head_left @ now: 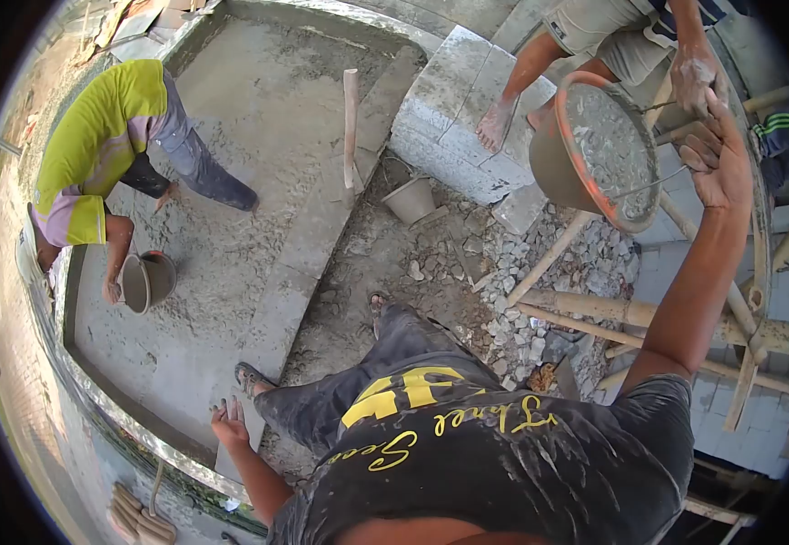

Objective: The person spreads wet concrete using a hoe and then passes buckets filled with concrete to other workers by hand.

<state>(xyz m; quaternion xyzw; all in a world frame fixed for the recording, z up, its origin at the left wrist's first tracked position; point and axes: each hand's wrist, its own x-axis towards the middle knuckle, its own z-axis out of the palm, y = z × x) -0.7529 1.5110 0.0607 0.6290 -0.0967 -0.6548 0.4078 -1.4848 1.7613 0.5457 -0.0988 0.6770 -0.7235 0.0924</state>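
Note:
At the upper right, my right hand (721, 168) is raised at the wire handle of an orange-rimmed bucket (549, 163) full of wet grey mortar (608, 141). Its fingers curl by the handle, partly hiding the grip. Another person's hand (694, 77) is at the same handle, just above mine. The bucket hangs tilted toward me. Low on the left, my left hand (229, 425) holds nothing, its fingers apart, over the edge of the wet mortar floor (258, 127).
A person in a yellow-green shirt (104, 118) bends over the mortar, holding a bucket (149, 280). Another bucket (410, 200) sits by the rubble (540, 300). Bare feet stand on a block step (458, 100). Bamboo poles (649, 313) cross at right; a wooden stake (351, 127) rises ahead.

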